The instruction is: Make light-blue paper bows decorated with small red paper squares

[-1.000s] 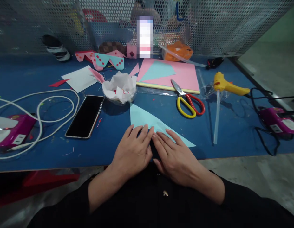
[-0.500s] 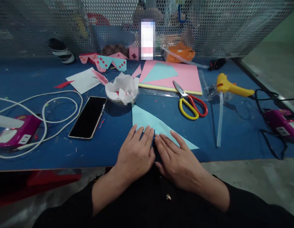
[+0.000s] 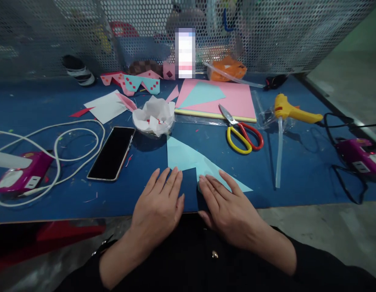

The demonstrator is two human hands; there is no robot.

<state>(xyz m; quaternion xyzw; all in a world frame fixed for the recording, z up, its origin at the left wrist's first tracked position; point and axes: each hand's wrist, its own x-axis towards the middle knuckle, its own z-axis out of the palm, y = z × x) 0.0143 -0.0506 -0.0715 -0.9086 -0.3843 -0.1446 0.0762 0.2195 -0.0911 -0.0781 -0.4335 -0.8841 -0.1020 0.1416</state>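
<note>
A light blue folded paper (image 3: 188, 158) lies on the blue table (image 3: 48, 97) near its front edge. My right hand (image 3: 226, 205) lies flat with its fingers stretched out, pressing the paper's lower right part. My left hand (image 3: 159, 207) rests flat on the table just left of the paper, fingers stretched out, its fingertips close to the paper's lower edge. Neither hand holds anything.
A black phone (image 3: 111, 153) and white cable (image 3: 56, 154) lie to the left, with a bowl of white paper scraps (image 3: 153, 117) behind. Red and yellow scissors (image 3: 242, 134), a yellow glue gun (image 3: 293, 112) and pink sheets (image 3: 236, 101) are at right. Purple devices (image 3: 356, 154) sit at both edges.
My left hand has slid left and back off the blue paper onto the bare table, uncovering the paper's lower edge. My right hand stays on the paper.
</note>
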